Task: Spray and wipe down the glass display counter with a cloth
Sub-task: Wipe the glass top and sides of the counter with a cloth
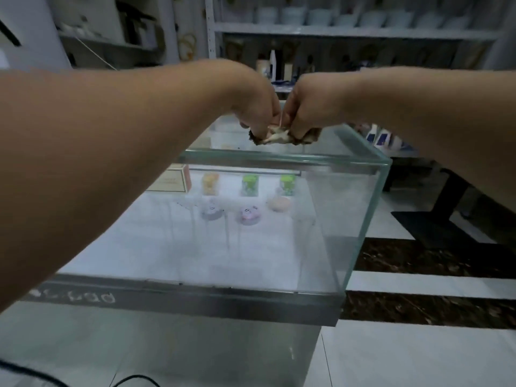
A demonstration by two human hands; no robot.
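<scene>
The glass display counter (360,219) fills the middle of the head view, its top pane streaked and hazy. At its far edge, both hands meet over a crumpled dark and pale cloth (282,138). My left hand (255,104) grips the cloth's left part with bent fingers. My right hand (308,104) grips its right part, knuckles touching the left hand. The cloth hangs just above the top pane; contact with the glass is unclear. No spray bottle is visible.
Inside the counter stand small jars with orange (210,183) and green (250,185) contents, round trinkets and a cardboard box (173,178). A metal rail (195,300) runs along the near edge. Shelves (349,32) with goods stand behind. A black mat (435,230) lies on the floor at right.
</scene>
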